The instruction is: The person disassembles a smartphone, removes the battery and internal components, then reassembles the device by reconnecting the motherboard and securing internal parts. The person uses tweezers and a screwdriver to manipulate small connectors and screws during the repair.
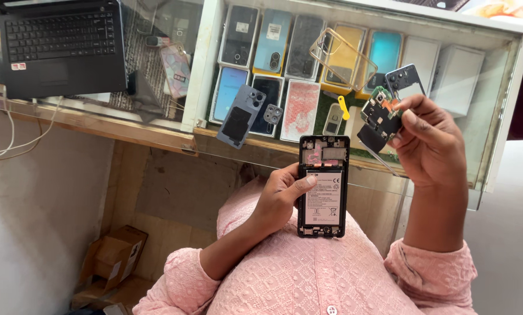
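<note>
Opened phone held over the lap, parts lifted out.
The left hand (276,201) grips the open phone (324,185), battery still in place; the right hand (427,146) pinches the removed circuit board (380,119). The back cover (241,116) lies on the glass counter (156,131).

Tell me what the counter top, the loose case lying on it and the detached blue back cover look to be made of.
Counter top: clear glass, glossy; the phones below show through it. Loose case: transparent yellowish soft plastic, probably; the boxes show through it. Back cover: grey-blue plastic by its look, with a dark pad on its inner side.
</note>
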Tool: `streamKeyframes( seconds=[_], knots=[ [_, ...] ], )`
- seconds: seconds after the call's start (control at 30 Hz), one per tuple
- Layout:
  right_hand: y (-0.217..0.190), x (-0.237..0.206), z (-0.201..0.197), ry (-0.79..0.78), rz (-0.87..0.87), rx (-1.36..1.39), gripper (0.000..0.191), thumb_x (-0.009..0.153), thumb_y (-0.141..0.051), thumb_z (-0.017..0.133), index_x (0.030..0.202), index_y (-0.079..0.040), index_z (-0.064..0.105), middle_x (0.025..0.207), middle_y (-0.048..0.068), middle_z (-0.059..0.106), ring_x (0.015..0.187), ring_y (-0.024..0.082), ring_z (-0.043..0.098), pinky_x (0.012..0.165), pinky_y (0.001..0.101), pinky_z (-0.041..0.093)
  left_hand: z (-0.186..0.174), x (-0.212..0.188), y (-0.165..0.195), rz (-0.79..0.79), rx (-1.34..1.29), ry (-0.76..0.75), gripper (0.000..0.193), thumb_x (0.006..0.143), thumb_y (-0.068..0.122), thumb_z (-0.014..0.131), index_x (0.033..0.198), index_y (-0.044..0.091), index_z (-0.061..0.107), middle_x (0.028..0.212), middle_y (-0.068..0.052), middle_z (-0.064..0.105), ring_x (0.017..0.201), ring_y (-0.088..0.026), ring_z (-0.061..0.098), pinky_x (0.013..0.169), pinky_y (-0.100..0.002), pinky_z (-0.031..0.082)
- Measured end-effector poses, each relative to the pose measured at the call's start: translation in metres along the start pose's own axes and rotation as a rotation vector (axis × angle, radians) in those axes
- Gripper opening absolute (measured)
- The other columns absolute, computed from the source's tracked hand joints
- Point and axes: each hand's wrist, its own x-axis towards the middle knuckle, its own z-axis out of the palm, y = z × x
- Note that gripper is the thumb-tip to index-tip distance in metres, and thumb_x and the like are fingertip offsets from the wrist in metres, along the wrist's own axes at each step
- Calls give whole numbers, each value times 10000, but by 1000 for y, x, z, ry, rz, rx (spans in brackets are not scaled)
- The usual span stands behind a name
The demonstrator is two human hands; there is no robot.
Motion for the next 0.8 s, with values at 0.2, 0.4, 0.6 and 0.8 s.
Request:
streamKeyframes(
  seconds=[0.2, 0.4, 0.6, 0.8],
  knots=[
    [3, -7, -6, 12, 7, 71, 107, 1127, -9, 568, 1197, 70, 589, 1058, 194, 686, 874, 221, 713, 799, 319, 571, 1, 0, 0, 3, -9, 5, 299, 1056, 186, 584, 1220, -54, 654, 1030, -108, 744, 917, -114, 693, 844, -273, 567],
    [2, -18, -6, -12, 17, 132, 94, 1119, -8, 549, 1158, 73, 574, 1077, 194, 662, 942, 240, 702, 866, 350, 584, 1, 0, -1, 4, 5, 21, 292, 1042, 177, 592, 1211, -49, 663, 1025, -102, 745, 912, -110, 689, 843, -269, 564],
    [6, -28, -8, -135, 39, 219, 98, 1148, -45, 557, 1154, 50, 580, 966, 193, 648, 977, 292, 617, 814, 336, 517, -1, 1, -2, 14, 12, 33, 271, 1041, 166, 594, 1188, -49, 667, 997, -98, 744, 884, -105, 686, 817, -266, 568],
    [5, -32, -9, -102, 24, 269, 112, 1145, -44, 547, 1196, 41, 599, 949, 201, 646, 968, 284, 617, 833, 343, 520, 0, 2, -2, 5, 27, 33, 272, 1041, 169, 589, 1184, -51, 661, 980, -98, 747, 864, -106, 694, 799, -266, 573]
  ],
)
